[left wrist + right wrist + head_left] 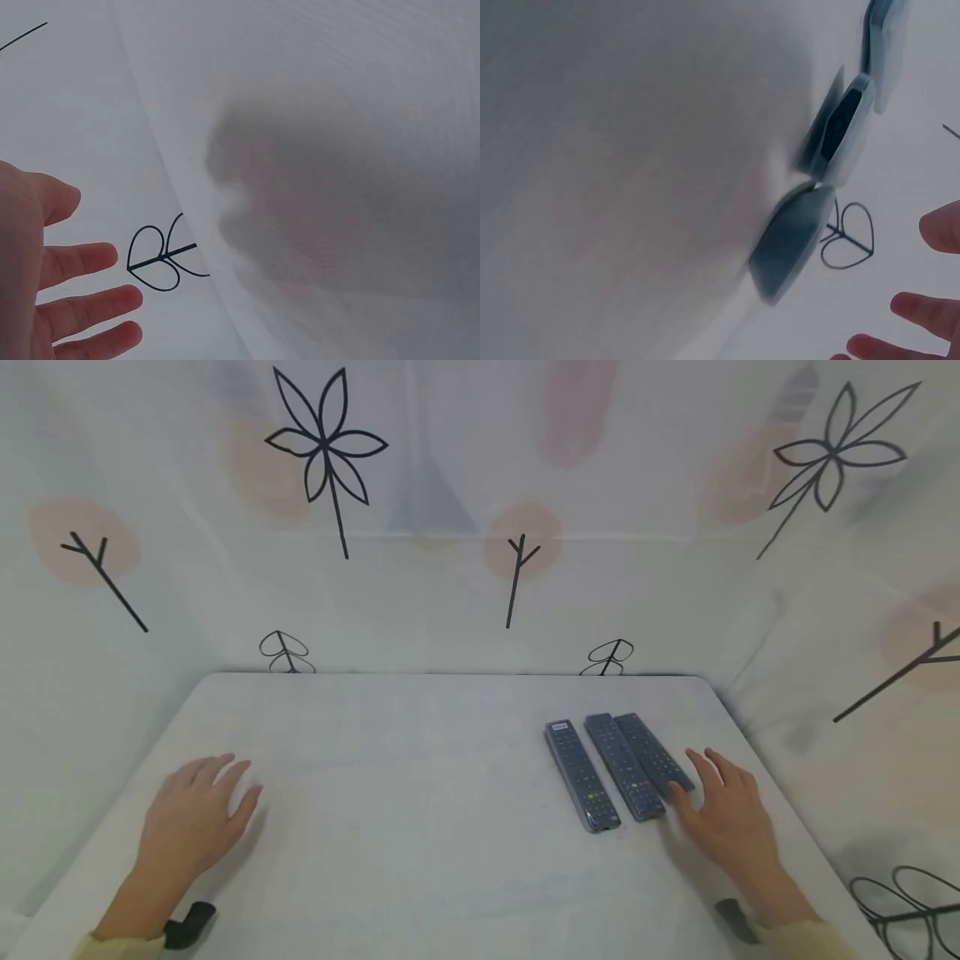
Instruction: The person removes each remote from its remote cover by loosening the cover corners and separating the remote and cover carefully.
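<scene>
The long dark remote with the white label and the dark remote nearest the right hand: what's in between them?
Another long, dark plastic remote with small coloured buttons lies there; the head view shows it.

Three dark remotes (pixel 625 767) face-up on table (pixel 375 827), slanted, leftmost (pixel 582 777) apart.

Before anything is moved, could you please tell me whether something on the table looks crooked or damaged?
Slightly crooked, yes: the rightmost remote slants more than the middle remote and the leftmost remote, so the row on the table looks uneven. I see no damage or spill.
</scene>
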The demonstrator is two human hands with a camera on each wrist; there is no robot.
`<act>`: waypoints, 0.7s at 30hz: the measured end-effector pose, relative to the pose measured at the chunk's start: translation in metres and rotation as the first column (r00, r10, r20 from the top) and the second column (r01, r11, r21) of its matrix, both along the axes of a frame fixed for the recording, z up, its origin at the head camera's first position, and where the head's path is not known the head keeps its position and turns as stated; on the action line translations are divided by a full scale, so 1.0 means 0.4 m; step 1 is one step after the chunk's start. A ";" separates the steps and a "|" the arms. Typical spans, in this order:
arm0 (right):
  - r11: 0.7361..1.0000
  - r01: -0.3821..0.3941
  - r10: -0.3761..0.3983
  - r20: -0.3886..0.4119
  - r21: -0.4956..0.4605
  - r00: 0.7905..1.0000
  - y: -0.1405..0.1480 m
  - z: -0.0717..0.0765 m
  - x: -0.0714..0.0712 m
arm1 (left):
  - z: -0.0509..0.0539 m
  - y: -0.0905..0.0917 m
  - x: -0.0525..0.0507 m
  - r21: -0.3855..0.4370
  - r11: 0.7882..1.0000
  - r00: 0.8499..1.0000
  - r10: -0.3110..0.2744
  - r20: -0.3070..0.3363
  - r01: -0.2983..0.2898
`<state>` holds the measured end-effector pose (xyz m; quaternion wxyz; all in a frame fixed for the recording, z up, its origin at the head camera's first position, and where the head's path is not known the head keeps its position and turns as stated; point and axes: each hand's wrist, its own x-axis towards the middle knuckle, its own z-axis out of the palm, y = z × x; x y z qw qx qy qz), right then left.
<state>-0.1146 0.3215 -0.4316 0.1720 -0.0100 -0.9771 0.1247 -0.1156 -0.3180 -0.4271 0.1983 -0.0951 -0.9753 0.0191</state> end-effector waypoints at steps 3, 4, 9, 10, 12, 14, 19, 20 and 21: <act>1.000 -0.010 0.011 0.011 -0.020 1.000 -0.018 -0.004 -0.006 | -0.004 0.004 -0.003 0.072 0.997 1.000 -0.015 0.003 0.015; 1.000 -0.014 0.014 0.012 -0.025 1.000 -0.024 -0.005 -0.007 | -0.006 0.006 -0.005 0.093 0.996 1.000 -0.013 0.013 0.012; 0.998 -0.044 0.045 0.011 -0.051 0.999 -0.049 -0.012 -0.014 | -0.019 0.012 -0.011 0.162 0.986 0.995 0.025 0.095 -0.041; 0.997 -0.053 0.053 0.004 -0.057 0.999 -0.053 -0.013 -0.015 | -0.021 0.014 -0.011 0.170 0.984 0.993 0.035 0.112 -0.053; 0.995 -0.067 0.068 0.003 -0.067 0.998 -0.061 -0.013 -0.018 | -0.025 0.017 -0.012 0.190 0.979 0.989 0.045 0.141 -0.072; 0.994 -0.077 0.078 0.008 -0.072 0.997 -0.069 -0.015 -0.021 | -0.024 0.024 -0.014 0.229 0.969 0.979 0.049 0.196 -0.094; 0.992 -0.103 0.106 0.045 -0.067 0.993 -0.090 -0.017 -0.031 | -0.018 0.043 -0.023 0.350 0.926 0.937 0.011 0.348 -0.141; 0.992 -0.110 0.114 0.055 -0.068 0.992 -0.094 -0.017 -0.033 | -0.018 0.047 -0.024 0.370 0.918 0.931 0.002 0.364 -0.146; 0.990 -0.118 0.123 0.064 -0.073 0.990 -0.098 -0.017 -0.033 | -0.021 0.049 -0.025 0.389 0.910 0.929 -0.010 0.371 -0.145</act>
